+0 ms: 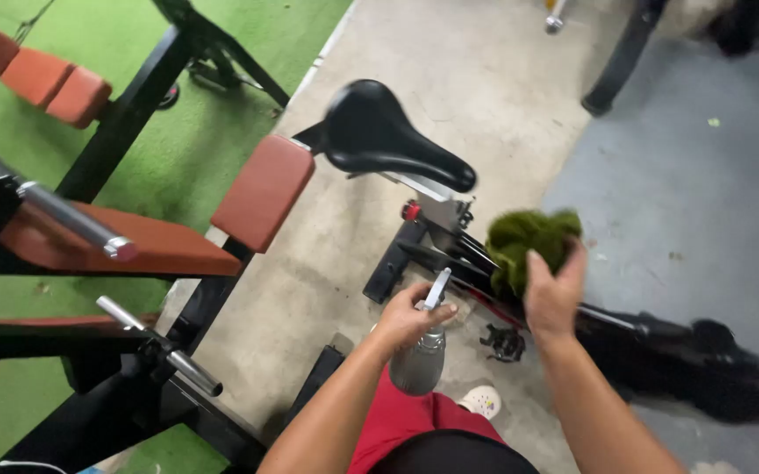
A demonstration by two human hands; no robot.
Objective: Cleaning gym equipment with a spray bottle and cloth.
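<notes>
Left hand (408, 318) grips a grey spray bottle (421, 355) over the bike frame (450, 254) | right hand (553, 294) clutches a green cloth (530, 241) beside the saddle (388, 136) | wiping seems not begun; saddle untouched.

Green cloth (533, 244), black saddle (388, 136)

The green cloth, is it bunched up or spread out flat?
Bunched up. The green cloth sits as a crumpled wad gripped in the right hand, beside the exercise bike's black saddle.
</notes>
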